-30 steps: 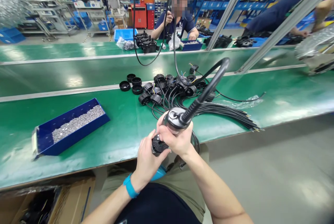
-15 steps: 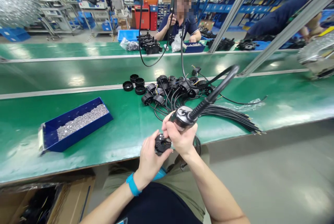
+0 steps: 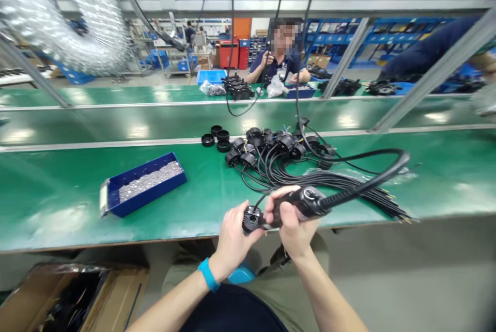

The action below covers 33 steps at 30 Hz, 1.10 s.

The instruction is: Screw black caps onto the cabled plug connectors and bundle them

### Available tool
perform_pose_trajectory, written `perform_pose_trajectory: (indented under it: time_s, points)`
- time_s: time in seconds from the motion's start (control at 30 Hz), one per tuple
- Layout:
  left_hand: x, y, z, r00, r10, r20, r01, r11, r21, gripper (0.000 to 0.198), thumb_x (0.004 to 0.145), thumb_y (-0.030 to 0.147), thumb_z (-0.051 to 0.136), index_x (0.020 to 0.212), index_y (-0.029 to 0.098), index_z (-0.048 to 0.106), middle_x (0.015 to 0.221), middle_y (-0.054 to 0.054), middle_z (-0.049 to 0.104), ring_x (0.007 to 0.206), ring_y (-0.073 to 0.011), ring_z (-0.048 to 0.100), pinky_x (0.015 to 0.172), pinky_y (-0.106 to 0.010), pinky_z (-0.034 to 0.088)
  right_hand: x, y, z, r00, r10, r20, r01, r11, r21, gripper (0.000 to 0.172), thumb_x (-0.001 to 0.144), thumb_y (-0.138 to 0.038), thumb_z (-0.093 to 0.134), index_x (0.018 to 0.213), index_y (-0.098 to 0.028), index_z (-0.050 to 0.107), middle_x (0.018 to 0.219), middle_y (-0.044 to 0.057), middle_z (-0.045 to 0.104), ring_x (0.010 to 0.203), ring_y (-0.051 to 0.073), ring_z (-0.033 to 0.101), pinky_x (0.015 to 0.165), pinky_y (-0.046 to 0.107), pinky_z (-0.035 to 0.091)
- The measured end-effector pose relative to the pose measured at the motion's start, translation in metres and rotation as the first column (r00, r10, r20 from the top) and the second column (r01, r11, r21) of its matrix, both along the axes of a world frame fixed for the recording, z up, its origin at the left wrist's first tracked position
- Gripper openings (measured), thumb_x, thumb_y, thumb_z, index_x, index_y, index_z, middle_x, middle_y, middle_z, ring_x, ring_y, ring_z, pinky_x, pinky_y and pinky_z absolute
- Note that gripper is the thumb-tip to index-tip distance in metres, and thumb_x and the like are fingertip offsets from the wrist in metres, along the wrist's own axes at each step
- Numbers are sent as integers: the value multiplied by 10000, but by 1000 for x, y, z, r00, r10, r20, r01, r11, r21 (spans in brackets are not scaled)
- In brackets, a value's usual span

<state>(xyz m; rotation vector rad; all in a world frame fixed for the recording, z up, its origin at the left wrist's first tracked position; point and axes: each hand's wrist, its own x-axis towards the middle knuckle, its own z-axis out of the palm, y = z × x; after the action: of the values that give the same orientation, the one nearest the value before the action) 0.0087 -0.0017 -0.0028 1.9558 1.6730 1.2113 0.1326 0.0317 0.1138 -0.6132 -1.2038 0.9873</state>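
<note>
Corded hand tool (image 3: 308, 202) — over the near edge of the green surface (image 3: 209, 187), from where I stand — lies aslant, its long axis running from the cable end at upper right down leftward, nose towards a black round part (image 3: 251, 220). The worker's right hand (image 3: 292, 223) is wrapped round the tool; the left hand (image 3: 234, 234) grips the part's rim. A blue bin (image 3: 151, 192) carries a pale label (image 3: 103, 198) — too small to read.

Left hand (image 3: 233, 233) and right hand (image 3: 297, 227) grip close together, forearms (image 3: 325, 290) angled inward.
</note>
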Motion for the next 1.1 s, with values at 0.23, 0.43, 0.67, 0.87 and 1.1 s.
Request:
perform_pose_trajectory:
  time_s: [0.23, 0.43, 0.67, 0.87, 1.1]
  points:
    - [-77, 33, 47, 973, 66, -220, -48, 995, 83, 450, 903, 488, 690, 1241, 195, 641, 1332, -126, 653, 1240, -265, 598, 1073, -427, 493, 2, 9, -7, 1000, -1, 2, 1, 1000, 7, 148, 932, -329, 663, 903, -187, 628, 668, -14, 627, 450, 101, 569, 426, 212, 486]
    - [-226, 104, 103, 789, 277, -549, -469, 848, -246, 232, 916, 348, 639, 832, 162, 749, 888, -117, 757, 888, -261, 699, 798, -323, 502, 3, 11, -6, 1000, 11, 1, -11, 1000, 24, 143, 935, -325, 658, 913, -185, 633, 666, -9, 626, 449, 105, 574, 427, 215, 489]
    - [-265, 122, 80, 823, 99, -560, -385, 822, -420, 164, 809, 284, 672, 684, 200, 735, 689, -28, 737, 669, -186, 668, 599, -243, 396, 3, 10, -4, 1000, 12, -17, -12, 1000, 13, 139, 930, -323, 664, 909, -189, 630, 661, -13, 632, 443, 97, 575, 421, 196, 484]
    - [-269, 111, 87, 799, 169, -578, -415, 849, -326, 255, 893, 338, 555, 836, 221, 775, 907, -51, 783, 826, -219, 682, 688, -257, 425, 3, 8, -5, 999, 38, -9, -37, 999, 21, 123, 938, -322, 650, 949, -199, 637, 685, -15, 629, 468, 100, 579, 445, 212, 494]
    - [-217, 74, 101, 832, 352, -429, -361, 930, 64, 277, 976, 378, 523, 880, 186, 699, 924, -69, 718, 859, -224, 643, 762, -302, 457, 1, 7, -4, 998, 51, -33, -51, 999, 4, 134, 928, -336, 664, 947, -205, 640, 684, -24, 631, 461, 98, 572, 437, 214, 480]
